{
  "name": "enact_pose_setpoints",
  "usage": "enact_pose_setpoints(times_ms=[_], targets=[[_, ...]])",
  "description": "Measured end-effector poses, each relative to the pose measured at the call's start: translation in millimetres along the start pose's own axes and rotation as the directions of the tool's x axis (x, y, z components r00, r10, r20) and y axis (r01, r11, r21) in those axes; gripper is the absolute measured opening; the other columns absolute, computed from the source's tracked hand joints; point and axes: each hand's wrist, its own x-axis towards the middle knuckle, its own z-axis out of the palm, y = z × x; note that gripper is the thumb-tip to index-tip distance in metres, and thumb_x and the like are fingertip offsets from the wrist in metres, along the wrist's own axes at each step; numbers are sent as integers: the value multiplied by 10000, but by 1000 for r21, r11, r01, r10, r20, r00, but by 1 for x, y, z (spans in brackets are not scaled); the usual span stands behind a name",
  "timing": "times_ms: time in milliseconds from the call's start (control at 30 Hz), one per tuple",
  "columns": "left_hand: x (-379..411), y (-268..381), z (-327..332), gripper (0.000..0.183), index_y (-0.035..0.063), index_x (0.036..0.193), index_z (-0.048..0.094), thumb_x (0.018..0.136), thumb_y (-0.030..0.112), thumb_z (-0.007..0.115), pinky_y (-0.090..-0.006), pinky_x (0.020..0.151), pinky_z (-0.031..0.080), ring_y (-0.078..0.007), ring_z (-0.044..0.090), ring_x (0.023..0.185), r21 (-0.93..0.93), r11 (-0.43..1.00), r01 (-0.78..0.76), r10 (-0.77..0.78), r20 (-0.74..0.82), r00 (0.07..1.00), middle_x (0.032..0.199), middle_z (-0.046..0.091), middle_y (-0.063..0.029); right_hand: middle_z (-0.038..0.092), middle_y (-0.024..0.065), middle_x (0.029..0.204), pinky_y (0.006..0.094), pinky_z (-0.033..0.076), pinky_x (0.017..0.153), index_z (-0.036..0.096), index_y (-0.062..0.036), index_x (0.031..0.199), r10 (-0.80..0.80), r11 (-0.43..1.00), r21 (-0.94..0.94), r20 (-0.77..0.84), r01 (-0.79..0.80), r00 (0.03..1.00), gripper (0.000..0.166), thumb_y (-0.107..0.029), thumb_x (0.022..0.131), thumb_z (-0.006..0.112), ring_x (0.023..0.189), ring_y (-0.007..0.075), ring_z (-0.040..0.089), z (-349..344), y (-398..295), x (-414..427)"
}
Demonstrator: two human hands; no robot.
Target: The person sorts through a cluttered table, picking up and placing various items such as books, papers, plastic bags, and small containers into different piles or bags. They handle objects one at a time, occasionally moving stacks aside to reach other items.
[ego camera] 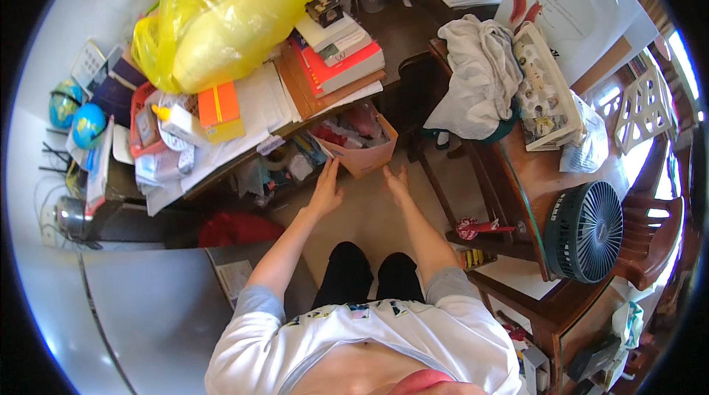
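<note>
An orange-tan cardboard box (363,161), filled with plastic bags and small red and clear items, juts out from the open space under the desk top. My left hand (327,189) reaches to its left front corner, fingers extended along that side and seemingly touching it. Just below the box's right front corner is my right hand (396,184), palm turned inward; whether its fingertips touch the cardboard is hard to tell. Neither hand is closed around anything. Left of the box, a clutter of plastic bags and small items (282,170) fills the same space.
The dark desk (407,35) carries a yellow plastic bag (221,23), stacked books (343,62) and a glue bottle (180,123). On the right-hand wooden table (509,159) are crumpled cloth (476,73), a plastic basket (545,84) and a fan (587,231).
</note>
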Motion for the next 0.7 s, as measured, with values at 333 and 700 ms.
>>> enact_pose_setpoints(times_ms=[333,700], targets=[[-67,50,-163,539,-7,1256,309,773,32,546,-321,759,463,-256,571,873,-51,952,301,-293,116,949,1211,387,-207,522,132,1041,397,510,685,426,-44,1172,417,826,123,523,-550,743,398,-196,831,562,855,248,561,19,-57,-132],[-95,151,-233,636,-7,1289,276,776,199,591,-344,916,390,-348,475,1070,75,847,527,-480,535,696,1350,210,-247,364,174,1217,465,364,849,462,-117,1177,-838,152,-717,272,681,474,566,-152,655,678,1064,381,382,-149,-368,-187]])
